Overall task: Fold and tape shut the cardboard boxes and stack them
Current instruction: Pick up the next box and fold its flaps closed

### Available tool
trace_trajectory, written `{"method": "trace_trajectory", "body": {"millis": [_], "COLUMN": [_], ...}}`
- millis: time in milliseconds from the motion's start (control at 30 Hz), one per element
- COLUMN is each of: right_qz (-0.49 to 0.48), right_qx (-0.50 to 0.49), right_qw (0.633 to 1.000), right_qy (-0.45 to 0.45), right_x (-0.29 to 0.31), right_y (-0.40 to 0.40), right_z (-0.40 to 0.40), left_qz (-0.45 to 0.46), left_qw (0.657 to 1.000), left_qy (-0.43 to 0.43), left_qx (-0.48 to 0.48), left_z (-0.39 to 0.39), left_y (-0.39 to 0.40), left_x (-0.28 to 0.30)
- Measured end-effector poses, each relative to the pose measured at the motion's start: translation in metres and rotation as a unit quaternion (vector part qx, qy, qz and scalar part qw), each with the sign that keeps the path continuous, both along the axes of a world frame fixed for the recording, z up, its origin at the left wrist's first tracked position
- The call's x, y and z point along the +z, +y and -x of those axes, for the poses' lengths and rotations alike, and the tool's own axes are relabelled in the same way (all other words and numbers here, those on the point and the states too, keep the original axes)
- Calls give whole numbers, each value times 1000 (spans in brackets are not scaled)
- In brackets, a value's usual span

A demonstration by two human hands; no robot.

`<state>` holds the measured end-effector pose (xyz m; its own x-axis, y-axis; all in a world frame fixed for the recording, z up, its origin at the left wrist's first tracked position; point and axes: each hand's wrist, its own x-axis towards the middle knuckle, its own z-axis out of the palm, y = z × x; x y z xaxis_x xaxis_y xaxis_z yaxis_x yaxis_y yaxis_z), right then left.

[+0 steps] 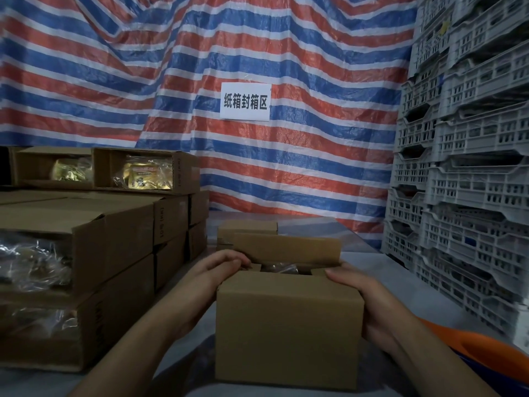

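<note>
Surface: a pale grey tabletop (380, 270) runs from the near edge back to the wall; it is dim and slightly glossy.
Room: a hanging tarpaulin of red, blue and white stripes (200, 81) fills the back, creased in long folds, with a white paper sign printed in black characters (245, 102) fixed to it.
Right side: stacked grey perforated plastic crates (463, 167) rise from table level past the top of the view; an orange curved plastic object (492, 351) shows at the lower right corner, cut off by the frame.
Left side: a stack of brown cardboard boxes (114, 239), several open toward the camera with clear-wrapped goods inside, two upper ones showing gold packets.
Box position: the small brown cardboard box (286, 328) stands on the tabletop at centre foreground, between both forearms, just right of the stack.
Box heading: its long axis runs left to right; the opening faces up, a broad side faces the camera.
Box look: plain, unprinted, no tape visible; far flap upright, near flap and short end flaps lowered over dark wrapped contents.
Behind it: a second small brown carton (247, 228), partly hidden.
Left hand (220, 266): grips the box's upper left corner, fingers curled over the edge.
Right hand (360, 290): clasps the right end, thumb on top, fingers wrapped round the side.
</note>
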<state>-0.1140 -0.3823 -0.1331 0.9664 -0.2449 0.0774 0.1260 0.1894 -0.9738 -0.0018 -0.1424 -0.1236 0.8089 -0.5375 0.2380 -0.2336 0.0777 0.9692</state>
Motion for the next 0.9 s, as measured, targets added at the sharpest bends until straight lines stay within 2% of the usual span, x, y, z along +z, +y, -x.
{"method": "trace_trajectory", "body": {"millis": [267,600,900], "right_qz": [-21,-21,-12], "right_qx": [-1,-1,-11], "right_qw": [1000,1000,1000], "right_qy": [13,0,5], "right_x": [2,4,4], "right_y": [1,3,5], "right_z": [0,1,2], "left_qz": [113,55,71], "left_qw": [993,992,986], "left_qy": [-20,-104,-137], "left_qx": [5,35,65], "left_z": [-6,-8,-8], "left_y": [-1,1,-2], "left_x": [-4,-5,-8]}}
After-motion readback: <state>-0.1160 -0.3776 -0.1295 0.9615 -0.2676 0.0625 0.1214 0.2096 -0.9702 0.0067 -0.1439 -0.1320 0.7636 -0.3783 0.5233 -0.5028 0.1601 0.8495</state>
